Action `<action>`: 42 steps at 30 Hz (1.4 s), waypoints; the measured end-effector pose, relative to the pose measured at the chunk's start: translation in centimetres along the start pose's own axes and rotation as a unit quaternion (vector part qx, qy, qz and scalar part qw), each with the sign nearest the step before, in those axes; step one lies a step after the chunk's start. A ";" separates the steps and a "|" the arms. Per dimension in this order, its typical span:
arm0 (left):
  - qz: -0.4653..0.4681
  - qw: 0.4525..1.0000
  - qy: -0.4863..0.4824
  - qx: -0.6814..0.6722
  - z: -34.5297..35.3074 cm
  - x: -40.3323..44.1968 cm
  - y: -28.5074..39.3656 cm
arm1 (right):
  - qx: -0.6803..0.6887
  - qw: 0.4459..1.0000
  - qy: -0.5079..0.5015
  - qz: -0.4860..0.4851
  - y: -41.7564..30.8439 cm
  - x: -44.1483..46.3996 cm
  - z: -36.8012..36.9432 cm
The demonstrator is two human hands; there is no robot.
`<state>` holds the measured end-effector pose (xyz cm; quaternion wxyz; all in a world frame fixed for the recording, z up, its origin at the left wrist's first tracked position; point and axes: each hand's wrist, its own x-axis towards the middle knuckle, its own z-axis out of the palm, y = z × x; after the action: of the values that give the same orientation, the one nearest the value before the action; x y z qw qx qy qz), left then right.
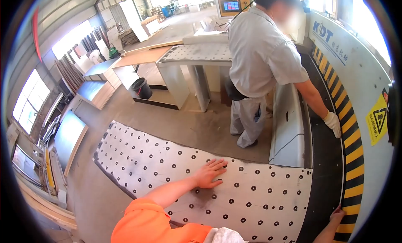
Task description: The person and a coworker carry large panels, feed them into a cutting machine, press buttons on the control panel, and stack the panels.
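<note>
Flatly, left fingers (pixel 217 164) splay on dot-studded pale tabletop (pixel 243 195)

One head-worn camera looks forward and down, near the table (pixel 251 178).

A factory workshop; a hazard-striped machine (pixel 354 153), control screen (pixel 231 6), warning sign (pixel 378 119); leaning boards (pixel 69 77).
</note>
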<state>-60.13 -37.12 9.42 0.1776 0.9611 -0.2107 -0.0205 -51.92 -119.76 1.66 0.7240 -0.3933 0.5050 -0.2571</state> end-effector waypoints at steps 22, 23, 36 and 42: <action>-0.301 0.937 0.149 0.091 3.1 -23.7 2.6 | -0.177 0.958 -0.114 -0.194 7.0 -5.4 2.0; -0.368 0.912 0.147 0.107 3.0 -26.0 2.0 | -0.240 0.912 -0.159 -0.292 9.1 -8.1 1.8; -0.570 0.771 0.264 0.109 3.6 -30.9 0.8 | -0.483 0.543 -0.372 -0.578 15.7 -30.1 0.9; -0.558 0.775 0.276 0.110 3.5 -30.8 1.3 | -0.485 0.546 -0.378 -0.569 15.3 -30.8 0.7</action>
<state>-89.11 -26.70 5.47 0.0782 0.8875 0.4198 0.1734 -62.70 -87.26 5.39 0.2493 -0.9505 -0.0963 -0.1586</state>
